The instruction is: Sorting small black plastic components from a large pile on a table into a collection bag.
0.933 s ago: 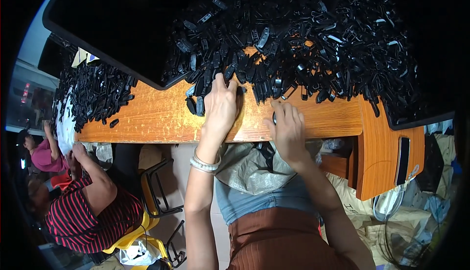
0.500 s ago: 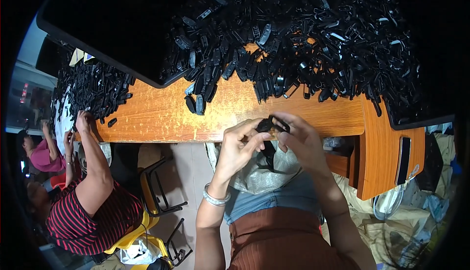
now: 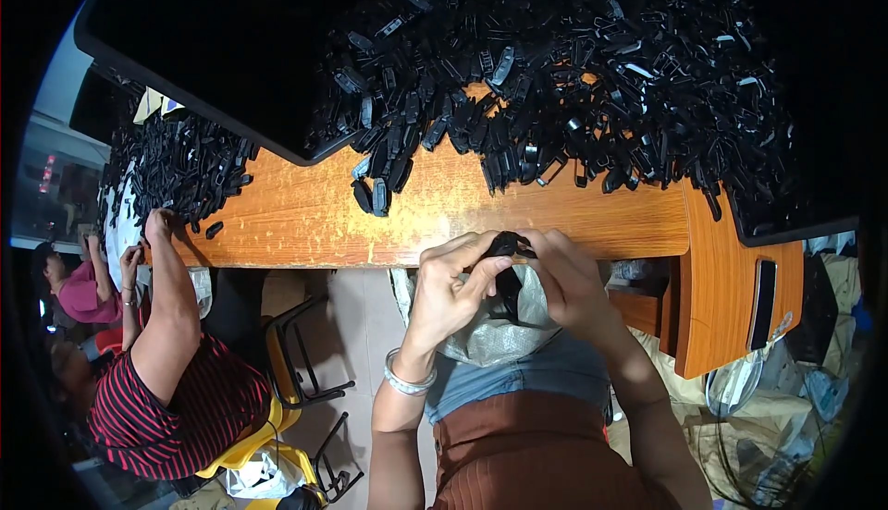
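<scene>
At the table's front edge, a small black plastic part is pinched between my two hands; its exact kind is unclear. My left hand, below which a pale bracelet circles the wrist, grips it with thumb and fingers. From the other side the fingers of my right hand close on its right end and partly cover it. Under my hands an open whitish woven sack rests on my lap, with something black inside its mouth. A large heap of black plastic parts lies on the table beyond.
The wooden table has a drawer unit at the right. Dark panels stand over the heap. To the left, a person in a striped top sits reaching towards another heap; a second person in pink sits beyond. A black-framed chair stands between us.
A black loop-shaped piece that showed upright at my right fingers is now lowered and mostly hidden against the part. My right hand has turned, its fingers more curled. The neighbour's arm has shifted slightly.
</scene>
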`<state>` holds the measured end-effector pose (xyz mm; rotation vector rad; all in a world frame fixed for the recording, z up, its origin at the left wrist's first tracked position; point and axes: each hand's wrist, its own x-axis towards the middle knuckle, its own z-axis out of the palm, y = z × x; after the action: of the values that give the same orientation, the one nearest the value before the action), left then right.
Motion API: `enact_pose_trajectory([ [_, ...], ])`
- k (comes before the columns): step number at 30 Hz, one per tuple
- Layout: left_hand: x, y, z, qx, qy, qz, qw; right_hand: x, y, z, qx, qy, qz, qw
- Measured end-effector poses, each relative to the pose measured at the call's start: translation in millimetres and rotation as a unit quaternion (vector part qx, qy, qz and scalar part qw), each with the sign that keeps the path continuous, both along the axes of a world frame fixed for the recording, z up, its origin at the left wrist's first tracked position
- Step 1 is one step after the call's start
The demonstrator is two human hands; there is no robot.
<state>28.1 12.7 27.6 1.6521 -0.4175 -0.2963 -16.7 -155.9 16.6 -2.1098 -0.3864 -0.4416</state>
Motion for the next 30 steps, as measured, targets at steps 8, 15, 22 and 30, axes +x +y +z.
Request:
enact_pose_trajectory([
  [8,-15.3,-20.3,-9.7,-0.014,-0.055,0.061,0.996,-12.9,4.9,-0.9,0.07,0.037,-0.037,0.996],
  [15,-24.5,-13.2,-23.5,-0.304,0.228,0.002,0.925,-20.0,-0.1,-15.7,0.413,0.166,0.031,0.895],
  [22,37.1,1.4,-45.8,-0.047,0.027,0.017,0.998,5.1,-34.8,-36.3,0.207,0.185,-0.026,0.96],
  [30,139.7,-53.8,-15.7,0.399,-0.317,0.181,0.841,66.3,-44.8,-32.9,-0.309,-0.029,-0.208,0.928],
])
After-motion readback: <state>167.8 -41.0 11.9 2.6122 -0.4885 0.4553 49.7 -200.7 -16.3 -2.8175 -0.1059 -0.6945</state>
